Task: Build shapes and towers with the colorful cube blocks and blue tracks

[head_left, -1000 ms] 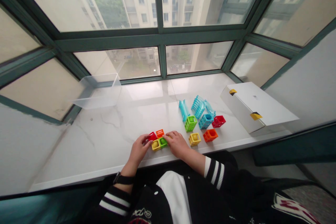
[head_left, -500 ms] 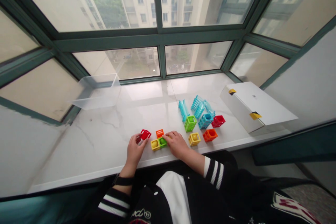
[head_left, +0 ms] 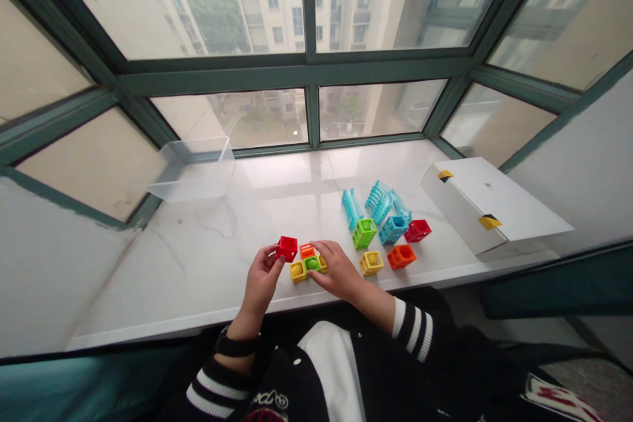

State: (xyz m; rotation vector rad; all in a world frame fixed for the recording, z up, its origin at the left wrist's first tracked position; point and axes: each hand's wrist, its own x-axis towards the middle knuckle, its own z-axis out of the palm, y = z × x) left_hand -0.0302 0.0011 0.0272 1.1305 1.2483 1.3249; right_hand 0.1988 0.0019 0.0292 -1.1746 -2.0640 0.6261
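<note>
My left hand (head_left: 263,273) pinches a red open-frame cube block (head_left: 287,248) between thumb and fingers, raised just left of a small group of blocks. In that group, a yellow block (head_left: 297,271) sits beside a green block (head_left: 312,264), with an orange block (head_left: 306,250) behind. Another yellow piece at the group's right end is partly covered by my right hand (head_left: 339,269). Its thumb and fingers are spread apart around that end; whether they touch the blocks I cannot tell.
Right of my hands stand loose yellow (head_left: 371,263), orange (head_left: 401,256), green (head_left: 364,233), blue (head_left: 393,229) and red (head_left: 418,231) blocks. Clear blue track pieces (head_left: 379,202) lie behind them. A transparent bin (head_left: 198,171) stands far left, a white box (head_left: 494,204) far right.
My left hand has brought the red block closer to the group and turned it. My right hand's thumb and fingers have spread, uncovering the yellow piece. The view has shifted slightly.
</note>
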